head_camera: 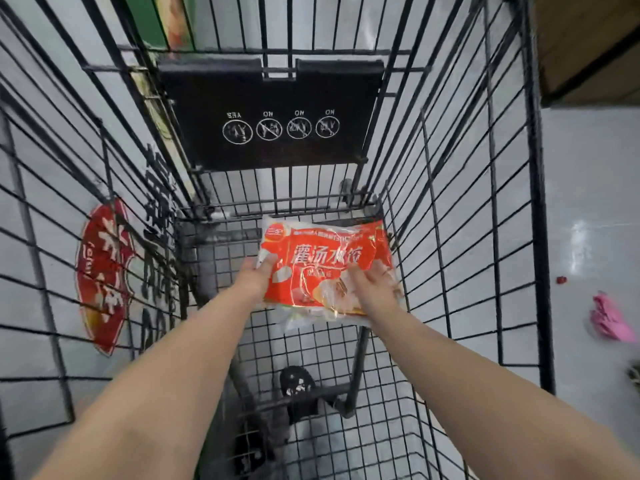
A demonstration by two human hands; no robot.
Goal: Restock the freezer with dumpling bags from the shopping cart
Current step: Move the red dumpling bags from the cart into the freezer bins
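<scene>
An orange-red dumpling bag (325, 261) with white lettering lies at the far end of the black wire shopping cart (450, 209), on its mesh floor. Both my arms reach deep into the cart. My left hand (258, 275) grips the bag's left edge, thumb on top. My right hand (375, 284) lies on the bag's right lower part, fingers spread over its clear plastic. A second bag seems to sit under the first one, only its pale edge showing. The freezer is not in view.
The cart's folded black child-seat flap (273, 109) with printed icons stands at the far end. A red floor sticker (104, 275) shows through the left wall. A pink object (607, 320) and a small red bit (561, 279) lie on the grey floor at right.
</scene>
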